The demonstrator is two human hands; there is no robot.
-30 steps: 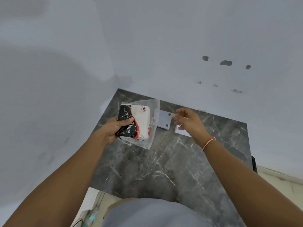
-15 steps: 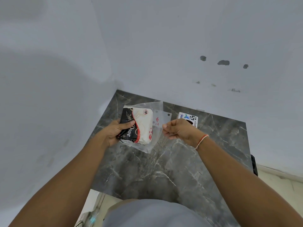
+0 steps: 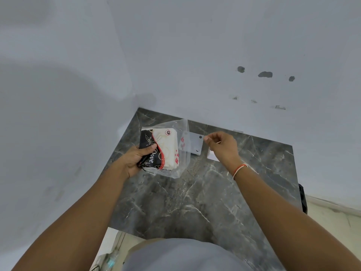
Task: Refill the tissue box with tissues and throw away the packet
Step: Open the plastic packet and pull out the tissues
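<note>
The tissue packet [image 3: 166, 149] is a clear plastic bag around a folded black, white and red printed pack. My left hand [image 3: 136, 159] grips its left end, thumb on top, and holds it just above the back of the dark marble counter [image 3: 195, 202]. My right hand [image 3: 222, 147] hovers a short way to the right of the bag's loose clear edge, not touching it. Its thumb and forefinger are pinched together, and I cannot tell whether anything thin is between them. No tissue box is in view.
A flat grey plate [image 3: 196, 144] with dark holes lies on the counter behind the bag. A white card [image 3: 212, 156] lies partly under my right hand. Walls meet at the counter's back-left corner. A black object [image 3: 302, 198] hangs off the right edge.
Half a second ago my right hand pinched the bag's right edge. It has since pulled away to the right and up, covering the printed card. My left hand still holds the packet.
</note>
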